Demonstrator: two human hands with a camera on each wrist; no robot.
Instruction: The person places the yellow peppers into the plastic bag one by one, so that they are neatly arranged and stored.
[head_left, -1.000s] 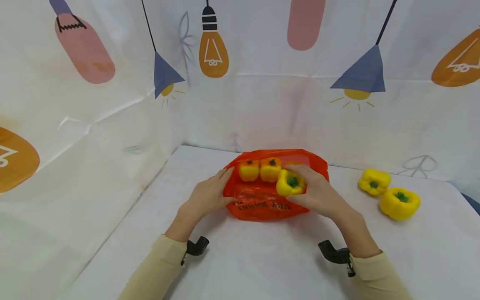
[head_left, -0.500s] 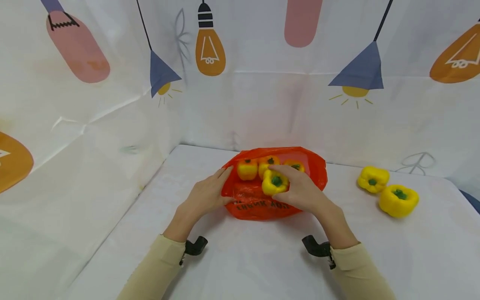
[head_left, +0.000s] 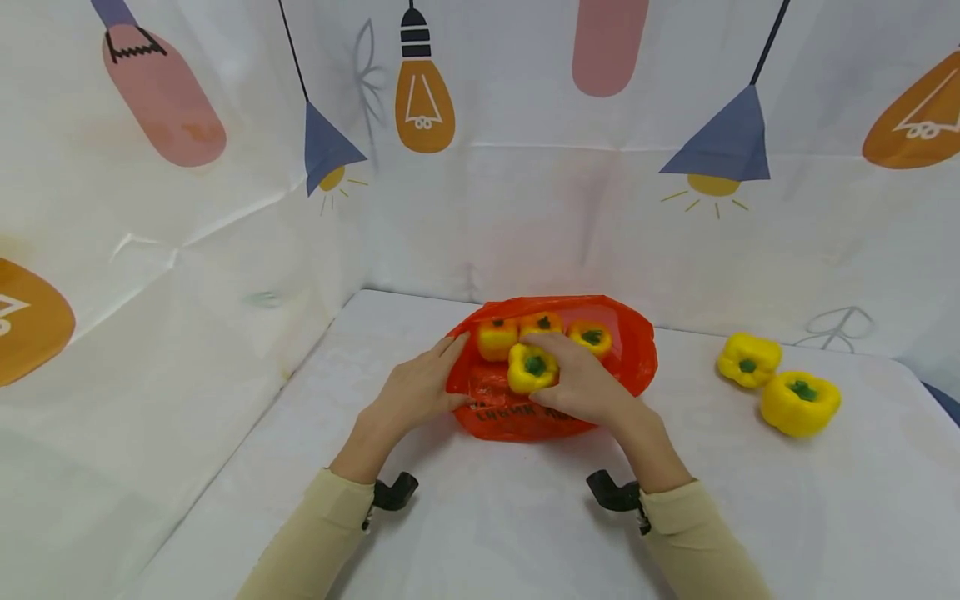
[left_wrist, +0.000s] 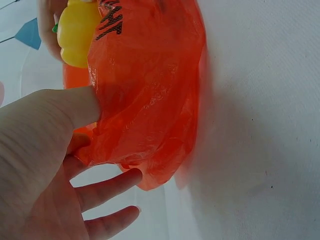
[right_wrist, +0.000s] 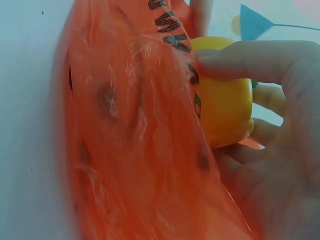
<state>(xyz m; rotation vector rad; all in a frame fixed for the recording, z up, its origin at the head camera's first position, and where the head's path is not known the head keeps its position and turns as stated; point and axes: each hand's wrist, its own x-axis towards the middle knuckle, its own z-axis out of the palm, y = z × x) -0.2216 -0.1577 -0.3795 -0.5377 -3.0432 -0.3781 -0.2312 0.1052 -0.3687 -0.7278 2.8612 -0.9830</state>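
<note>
While right hand (head_left: 583, 382) (curled) grips pepper (head_left: 529, 371), left hand (head_left: 414, 389) splays.

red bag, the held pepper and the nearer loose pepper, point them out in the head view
Red bag (head_left: 513, 428): head view, on its front wall.
Held pepper (head_left: 535, 365): head view, on its stem.
Nearer loose pepper (head_left: 799, 409): head view, below its stem.

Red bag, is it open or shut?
Open. The bag gapes wide: three peppers show inside, and the left hand touches its rim.
</note>
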